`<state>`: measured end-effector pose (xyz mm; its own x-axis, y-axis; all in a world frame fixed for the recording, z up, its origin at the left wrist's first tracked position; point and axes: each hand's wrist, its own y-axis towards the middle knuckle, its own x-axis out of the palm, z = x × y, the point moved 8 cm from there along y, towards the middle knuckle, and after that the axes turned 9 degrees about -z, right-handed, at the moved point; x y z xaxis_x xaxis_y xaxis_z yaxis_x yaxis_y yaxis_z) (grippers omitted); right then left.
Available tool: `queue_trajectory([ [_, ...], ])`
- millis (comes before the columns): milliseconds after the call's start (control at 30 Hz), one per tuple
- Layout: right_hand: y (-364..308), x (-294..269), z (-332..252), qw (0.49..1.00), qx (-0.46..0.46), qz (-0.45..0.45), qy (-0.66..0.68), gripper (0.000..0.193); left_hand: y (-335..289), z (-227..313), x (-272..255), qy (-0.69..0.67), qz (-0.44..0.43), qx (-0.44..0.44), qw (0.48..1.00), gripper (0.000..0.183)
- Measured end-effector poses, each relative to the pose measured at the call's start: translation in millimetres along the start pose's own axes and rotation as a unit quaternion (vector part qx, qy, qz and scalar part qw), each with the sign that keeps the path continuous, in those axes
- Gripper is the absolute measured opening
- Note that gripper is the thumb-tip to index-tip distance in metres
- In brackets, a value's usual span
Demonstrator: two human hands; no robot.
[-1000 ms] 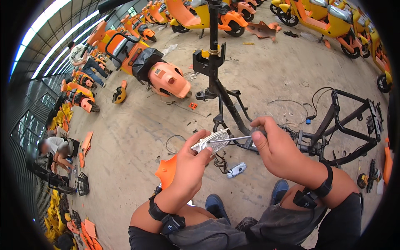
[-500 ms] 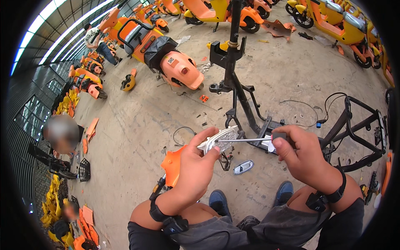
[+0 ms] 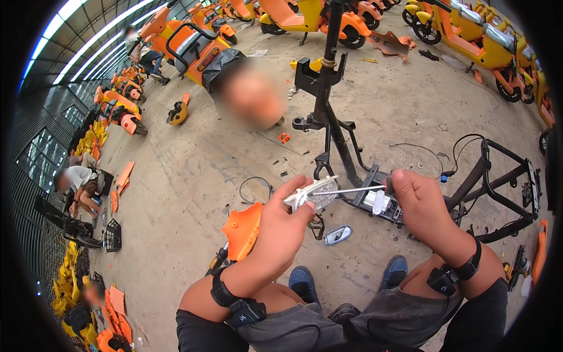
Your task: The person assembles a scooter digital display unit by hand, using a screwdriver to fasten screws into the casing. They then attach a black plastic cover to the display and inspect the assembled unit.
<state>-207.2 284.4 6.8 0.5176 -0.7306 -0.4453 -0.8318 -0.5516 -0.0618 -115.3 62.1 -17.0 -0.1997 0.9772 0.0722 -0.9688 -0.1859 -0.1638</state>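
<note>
Between the fingers and thumb of my left hand (image 3: 278, 226) is a clear and white plastic lamp (image 3: 319, 195), its ribbed side turned to the right. My right hand (image 3: 423, 202) is closed round the dark handle of a screwdriver (image 3: 359, 189), thumb on top. The thin metal shaft runs left, and its tip meets the lamp; whether it sits in a screw is too small to tell. Below the lamp, a second silvery lamp piece (image 3: 338, 235) lies on the floor. An orange plastic panel (image 3: 242, 230) is beside my left wrist.
A bare black scooter frame (image 3: 340, 141) stands ahead, with its rear frame (image 3: 498, 188) on the right. Orange scooters (image 3: 193, 53) and yellow ones (image 3: 481, 44) fill the background. A bent person (image 3: 82, 182) is at far left, near a black basket (image 3: 113, 236).
My right hand has turned, with its thumb now higher on the screwdriver handle. The lamp has tilted slightly in my left hand. The screwdriver tip stays at the lamp.
</note>
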Motion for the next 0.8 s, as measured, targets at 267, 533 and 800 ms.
queue_trajectory([
  [267, -22, -7, -48, 0.976, -0.193, 0.066, -0.075, 0.036, 0, -3, 2, -0.065, -0.003, -0.026, 0.998, 0.051],
  [533, -30, 1, -56, 0.95, -0.274, 0.039, -0.144, 0.035, 0, -2, -4, -0.047, 0.018, -0.027, 0.998, 0.046],
  [800, -28, 3, -49, 0.964, -0.222, 0.015, -0.146, 0.029, 0, -2, -5, -0.019, 0.013, -0.053, 0.998, 0.044],
])
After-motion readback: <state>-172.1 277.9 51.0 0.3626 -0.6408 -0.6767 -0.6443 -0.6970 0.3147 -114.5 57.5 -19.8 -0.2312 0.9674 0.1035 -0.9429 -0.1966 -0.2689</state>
